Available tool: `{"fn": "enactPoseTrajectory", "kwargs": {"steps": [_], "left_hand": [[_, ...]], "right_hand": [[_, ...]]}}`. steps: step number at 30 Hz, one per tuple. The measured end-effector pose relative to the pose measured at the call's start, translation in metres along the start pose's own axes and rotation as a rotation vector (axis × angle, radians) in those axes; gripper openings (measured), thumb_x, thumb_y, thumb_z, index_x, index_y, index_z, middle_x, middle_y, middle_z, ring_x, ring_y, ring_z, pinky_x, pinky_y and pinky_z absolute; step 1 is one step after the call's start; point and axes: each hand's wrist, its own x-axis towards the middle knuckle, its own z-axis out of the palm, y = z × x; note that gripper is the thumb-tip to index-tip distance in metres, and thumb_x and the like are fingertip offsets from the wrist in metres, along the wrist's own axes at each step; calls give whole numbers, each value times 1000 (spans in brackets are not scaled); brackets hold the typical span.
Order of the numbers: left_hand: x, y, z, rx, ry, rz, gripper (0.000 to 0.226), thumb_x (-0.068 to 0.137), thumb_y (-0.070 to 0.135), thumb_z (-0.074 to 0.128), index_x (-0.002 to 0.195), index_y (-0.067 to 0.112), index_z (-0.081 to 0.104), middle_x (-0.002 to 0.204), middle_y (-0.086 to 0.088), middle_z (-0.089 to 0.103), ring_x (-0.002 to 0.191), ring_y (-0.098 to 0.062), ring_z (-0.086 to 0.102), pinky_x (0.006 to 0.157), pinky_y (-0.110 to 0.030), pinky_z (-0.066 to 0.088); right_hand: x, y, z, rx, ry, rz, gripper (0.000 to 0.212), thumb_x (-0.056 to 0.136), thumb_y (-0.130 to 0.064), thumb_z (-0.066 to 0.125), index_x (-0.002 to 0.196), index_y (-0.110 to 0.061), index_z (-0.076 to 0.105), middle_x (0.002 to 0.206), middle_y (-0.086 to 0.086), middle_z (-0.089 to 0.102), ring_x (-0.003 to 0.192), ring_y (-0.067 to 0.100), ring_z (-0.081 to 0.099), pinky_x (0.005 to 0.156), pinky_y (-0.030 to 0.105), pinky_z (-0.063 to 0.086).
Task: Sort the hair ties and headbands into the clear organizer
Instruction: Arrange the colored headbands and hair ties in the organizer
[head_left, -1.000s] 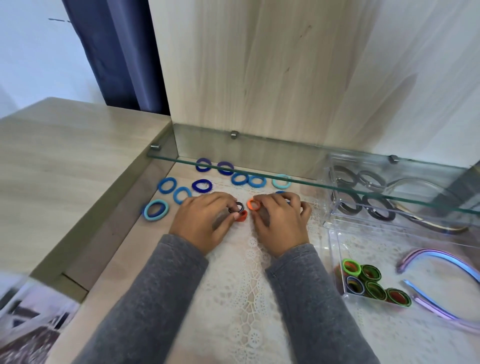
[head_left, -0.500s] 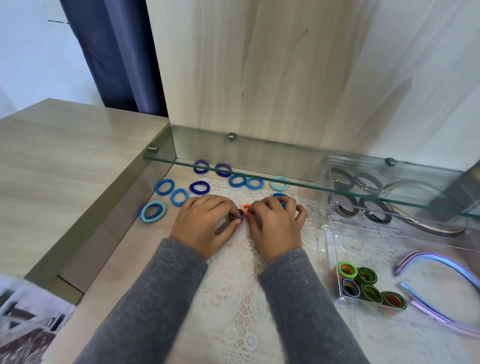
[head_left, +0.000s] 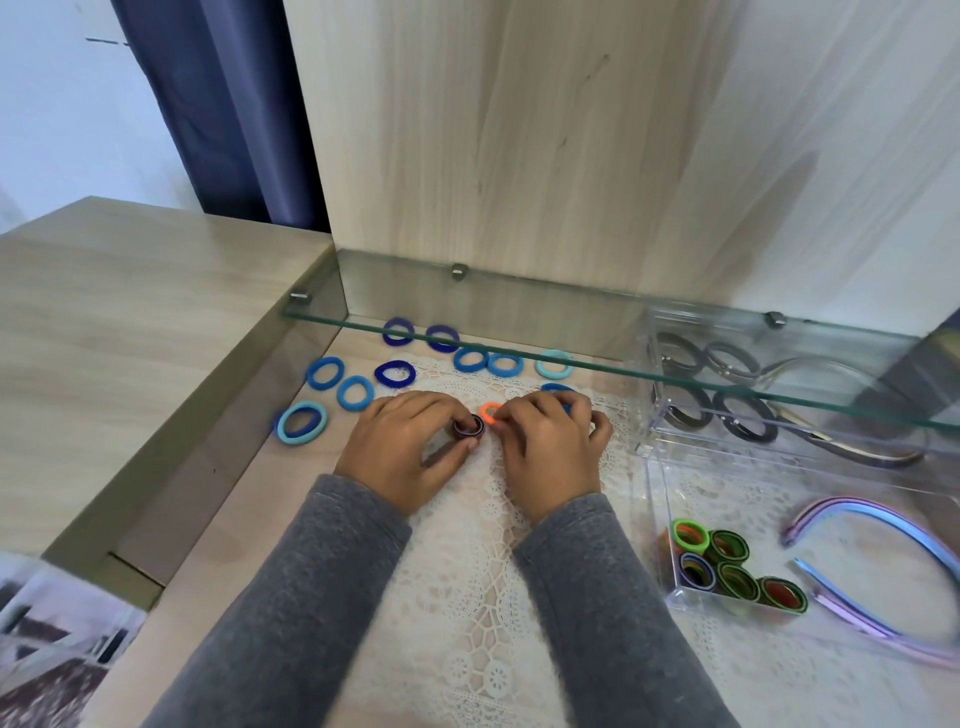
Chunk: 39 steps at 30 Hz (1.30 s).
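Noted small dark rolled elastic hair tie (head_left: 469, 427) pinched by left hand (head_left: 402, 452), orange fabric hair tie (head_left: 490, 412) pinched by right hand (head_left: 550, 452), side by side over white lace mat (head_left: 467, 597), apart from clear plastic organizer (head_left: 670, 603), presumably for nesting like coloured rolled bundles (head_left: 732, 566) stored there.

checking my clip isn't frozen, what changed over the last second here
The left grip and right grip drew closer together. The dark hair tie pinched by the left now nearly meets the orange hair tie at the right's fingertips. Both keep their hold. The blue hair ties, clear organizer and headbands stayed put.
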Motion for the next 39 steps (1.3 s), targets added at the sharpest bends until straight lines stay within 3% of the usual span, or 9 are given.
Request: {"fn": "enactPoseTrajectory", "kwargs": {"steps": [4, 7, 10, 14, 18, 27, 35, 39], "left_hand": [[0, 4, -3, -56, 22, -33, 30, 85, 52, 49, 103, 32, 62, 103, 19, 63, 99, -4, 56, 91, -31, 41], [-1, 8, -6, -140, 82, -126, 43, 89, 50, 32, 107, 26, 63, 106, 13, 65, 100, -6, 56, 91, -32, 42], [-1, 7, -7, -81, 93, -185, 50, 91, 47, 24, 112, 22, 62, 113, 6, 65, 108, -13, 57, 98, -38, 42], [1, 2, -3, 86, -29, -351, 43, 97, 36, 31, 134, 23, 49, 147, 3, 43, 139, -16, 33, 117, -42, 19], [3, -3, 2, 132, -113, -437, 46, 100, 32, 31, 146, 29, 31, 159, 3, 18, 147, -17, 10, 120, -39, 4], [3, -3, 2, 129, -132, -440, 48, 100, 33, 31, 147, 29, 29, 160, 3, 13, 148, -16, 5, 119, -40, -1], [4, -2, 2, 132, -140, -450, 52, 98, 27, 32, 149, 29, 22, 160, 3, 13, 148, -16, 5, 120, -42, -1], [5, -2, 2, 148, -149, -452, 52, 99, 27, 31, 149, 29, 20, 160, 3, 12, 148, -16, 4, 120, -42, -2]], "right_hand": [[-3, -2, -5, 111, 81, 2, 5, 84, -29, 63, 85, -30, 68, 94, -13, 65, 103, 21, 48, 88, 37, 21], [-6, -5, -9, 120, 100, -63, 12, 87, -33, 56, 89, -31, 68, 96, -15, 63, 104, 19, 47, 90, 38, 24], [-7, -7, -11, 111, 101, -176, 12, 89, -31, 55, 90, -30, 67, 97, -15, 62, 106, 17, 46, 92, 40, 25], [-8, -8, -8, 97, 77, -250, 20, 90, -31, 49, 88, -26, 68, 98, -13, 64, 106, 18, 48, 94, 43, 26], [-8, -8, -8, 70, 66, -260, 17, 89, -29, 51, 88, -26, 68, 98, -13, 63, 106, 19, 49, 94, 42, 24], [-7, -9, -9, 44, 20, -248, 12, 82, -17, 67, 90, -26, 69, 97, -11, 65, 105, 22, 51, 93, 44, 25], [-8, -12, -11, 47, -62, -210, 28, 90, -36, 40, 95, -30, 67, 98, -14, 63, 105, 20, 49, 93, 41, 23], [-7, -14, -13, 28, -119, -205, 25, 87, -36, 44, 98, -30, 65, 99, -12, 63, 106, 22, 48, 92, 41, 22]]}}
